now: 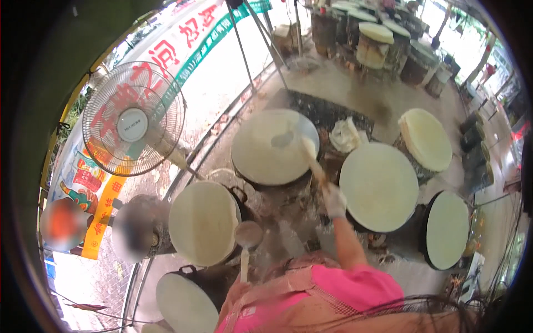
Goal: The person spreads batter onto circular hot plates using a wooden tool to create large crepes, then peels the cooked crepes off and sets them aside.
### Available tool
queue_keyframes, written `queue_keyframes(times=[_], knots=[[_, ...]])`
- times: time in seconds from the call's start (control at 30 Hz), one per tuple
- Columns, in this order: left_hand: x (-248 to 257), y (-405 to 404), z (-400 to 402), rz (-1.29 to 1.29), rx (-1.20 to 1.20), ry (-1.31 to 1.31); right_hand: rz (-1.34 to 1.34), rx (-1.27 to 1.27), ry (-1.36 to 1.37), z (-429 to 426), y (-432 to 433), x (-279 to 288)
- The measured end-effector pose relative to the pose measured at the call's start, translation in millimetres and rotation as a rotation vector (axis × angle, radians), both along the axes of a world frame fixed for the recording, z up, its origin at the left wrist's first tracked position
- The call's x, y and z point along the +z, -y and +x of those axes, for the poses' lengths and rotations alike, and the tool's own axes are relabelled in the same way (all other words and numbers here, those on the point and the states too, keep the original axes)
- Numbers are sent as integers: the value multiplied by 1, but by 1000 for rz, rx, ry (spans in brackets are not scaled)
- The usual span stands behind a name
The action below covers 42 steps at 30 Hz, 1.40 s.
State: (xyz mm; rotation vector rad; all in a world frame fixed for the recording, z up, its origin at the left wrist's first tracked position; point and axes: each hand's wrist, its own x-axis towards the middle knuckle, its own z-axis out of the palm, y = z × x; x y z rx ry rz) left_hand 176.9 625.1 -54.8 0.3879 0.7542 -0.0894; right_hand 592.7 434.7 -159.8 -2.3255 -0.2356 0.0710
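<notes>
My right hand (334, 200), in a pale glove, grips the handle of a wooden spreader (313, 160). The spreader's far end lies over a round griddle (266, 162) coated with pale batter, near its right side; a grey patch shows in the batter. Low in the picture my left hand (237, 288) is closed around the light handle of a ladle (248, 234). The ladle's bowl is beside the right edge of another griddle bearing a pale round flatbread (204, 224). Right of my right hand lies a wide pale flatbread (379, 187) on a dark-rimmed griddle.
A stack of flatbreads (427, 139) and another griddle (447, 231) stand at the right. A griddle (187, 301) is at lower left. A crumpled white cloth (345, 134) lies beyond my right hand. A standing fan (133, 125) is at left; drums with flatbreads (376, 33) stand far off.
</notes>
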Motion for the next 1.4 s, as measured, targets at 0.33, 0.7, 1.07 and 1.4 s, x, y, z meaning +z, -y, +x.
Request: queue_keyframes(times=[0.33,0.7,1.07,1.4], knots=[[-4,-11,23,-169,102,-24,166,14,-89,2,-23,20],[-5,-16,23,-294,136,-26,476,143,-324,46,-108,35],[-4,-15,19,-438,203,35,600,65,-582,-11,-68,-6],[-7,-42,56,-552,160,23,-342,329,399,125,-58,23]])
